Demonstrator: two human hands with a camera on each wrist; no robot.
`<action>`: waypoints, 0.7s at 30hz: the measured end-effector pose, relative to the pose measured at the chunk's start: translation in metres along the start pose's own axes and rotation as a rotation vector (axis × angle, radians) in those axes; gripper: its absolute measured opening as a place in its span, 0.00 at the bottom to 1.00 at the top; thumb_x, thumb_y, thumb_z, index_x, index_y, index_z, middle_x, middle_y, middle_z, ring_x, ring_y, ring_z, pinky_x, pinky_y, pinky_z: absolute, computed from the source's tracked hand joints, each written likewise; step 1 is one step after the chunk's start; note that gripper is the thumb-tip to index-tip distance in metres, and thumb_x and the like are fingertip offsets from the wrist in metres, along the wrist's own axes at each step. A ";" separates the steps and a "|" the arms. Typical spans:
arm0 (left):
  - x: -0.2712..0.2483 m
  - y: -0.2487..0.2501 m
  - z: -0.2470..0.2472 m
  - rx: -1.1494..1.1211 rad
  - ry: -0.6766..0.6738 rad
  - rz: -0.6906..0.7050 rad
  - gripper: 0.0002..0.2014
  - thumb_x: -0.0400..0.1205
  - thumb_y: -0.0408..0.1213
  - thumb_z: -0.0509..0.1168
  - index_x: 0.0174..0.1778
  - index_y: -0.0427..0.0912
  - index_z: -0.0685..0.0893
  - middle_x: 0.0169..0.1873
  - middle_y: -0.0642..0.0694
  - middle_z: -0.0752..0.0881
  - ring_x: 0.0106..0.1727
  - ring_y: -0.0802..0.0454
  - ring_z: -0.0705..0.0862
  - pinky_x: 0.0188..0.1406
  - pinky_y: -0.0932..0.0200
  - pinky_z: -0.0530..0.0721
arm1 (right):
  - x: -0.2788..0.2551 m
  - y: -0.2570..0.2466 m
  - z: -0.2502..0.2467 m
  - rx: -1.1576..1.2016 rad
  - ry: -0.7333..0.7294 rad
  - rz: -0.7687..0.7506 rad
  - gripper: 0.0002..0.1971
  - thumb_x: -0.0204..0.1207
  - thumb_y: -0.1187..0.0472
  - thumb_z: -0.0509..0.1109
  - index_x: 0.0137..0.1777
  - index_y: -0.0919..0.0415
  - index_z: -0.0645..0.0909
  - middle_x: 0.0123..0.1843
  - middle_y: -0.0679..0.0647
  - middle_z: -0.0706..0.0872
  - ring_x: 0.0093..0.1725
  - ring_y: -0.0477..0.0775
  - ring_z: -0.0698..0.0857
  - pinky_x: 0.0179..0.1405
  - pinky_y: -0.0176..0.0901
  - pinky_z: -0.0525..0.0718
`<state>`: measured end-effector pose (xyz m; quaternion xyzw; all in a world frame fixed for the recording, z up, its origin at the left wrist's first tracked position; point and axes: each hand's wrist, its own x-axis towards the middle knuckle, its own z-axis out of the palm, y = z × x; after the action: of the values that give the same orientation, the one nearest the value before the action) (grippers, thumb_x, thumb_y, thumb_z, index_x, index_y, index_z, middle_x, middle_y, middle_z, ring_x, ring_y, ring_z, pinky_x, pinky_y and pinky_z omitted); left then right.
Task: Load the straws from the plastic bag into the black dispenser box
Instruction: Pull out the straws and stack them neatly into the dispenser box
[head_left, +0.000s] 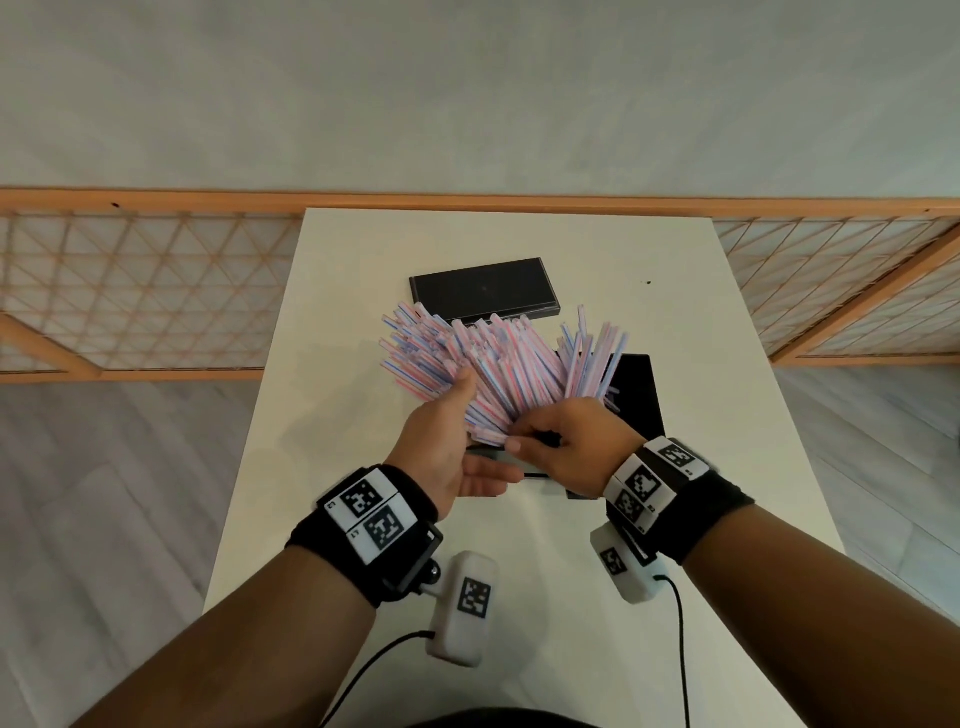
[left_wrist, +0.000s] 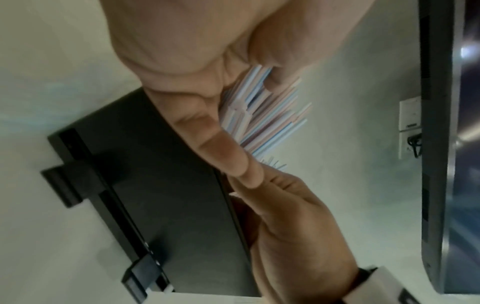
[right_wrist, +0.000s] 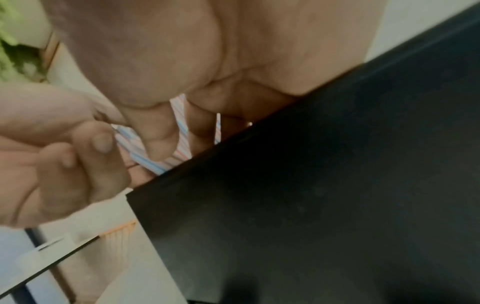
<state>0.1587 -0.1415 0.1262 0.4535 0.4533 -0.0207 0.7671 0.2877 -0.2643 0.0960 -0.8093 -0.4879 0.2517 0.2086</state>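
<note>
Nearest, the left hand (head_left: 441, 447) cradled and the right hand (head_left: 576, 441) pinched the near ends of a fanned bundle of straws (head_left: 493, 364), both with fingers curled round it, above the black dispenser box (head_left: 639, 395) on the white table (head_left: 701, 322). Light, thin and slick, the straws looked likely to splay and slip, so a firm grip low down, where they gather, seemed wisest. Farther off lay a flat black lid (head_left: 483, 288).
</note>
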 end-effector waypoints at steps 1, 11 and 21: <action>0.000 0.000 0.002 -0.025 0.001 0.001 0.31 0.88 0.65 0.52 0.62 0.41 0.86 0.37 0.39 0.94 0.28 0.40 0.91 0.27 0.54 0.87 | 0.001 0.000 0.000 -0.005 0.013 -0.004 0.13 0.80 0.43 0.67 0.49 0.48 0.89 0.36 0.46 0.88 0.34 0.41 0.84 0.39 0.40 0.83; 0.007 -0.008 0.003 0.157 0.084 0.117 0.28 0.91 0.59 0.51 0.64 0.38 0.83 0.40 0.34 0.93 0.25 0.42 0.90 0.24 0.55 0.88 | -0.007 0.000 0.000 -0.011 0.028 0.007 0.10 0.78 0.47 0.70 0.47 0.52 0.87 0.32 0.47 0.86 0.28 0.40 0.81 0.35 0.40 0.84; -0.015 0.009 -0.026 0.579 0.264 0.402 0.28 0.87 0.57 0.62 0.45 0.30 0.86 0.30 0.40 0.90 0.27 0.48 0.93 0.40 0.39 0.94 | -0.004 0.003 0.005 -0.092 -0.034 0.024 0.17 0.79 0.41 0.66 0.35 0.50 0.76 0.29 0.48 0.80 0.30 0.48 0.79 0.32 0.41 0.76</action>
<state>0.1368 -0.1234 0.1380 0.7304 0.4255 0.0616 0.5307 0.2850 -0.2687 0.0914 -0.8194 -0.4929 0.2452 0.1597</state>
